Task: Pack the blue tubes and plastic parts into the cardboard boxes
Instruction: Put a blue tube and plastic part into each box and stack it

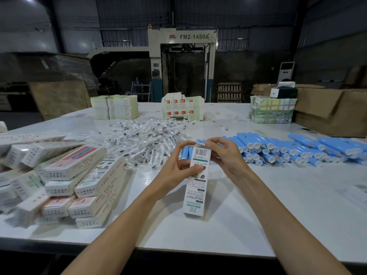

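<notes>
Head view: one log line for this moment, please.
box: held upright; left hand: grips side; right hand: holds top flap; blue tubes: piled behind

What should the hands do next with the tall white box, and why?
Probably fold the top flap down and tuck it in. The tall white printed cardboard box stands on end on the white table, the left hand grips its side, and the right hand pinches the raised flap. Closed boxes lie piled to the left. What is inside cannot be seen.
</notes>
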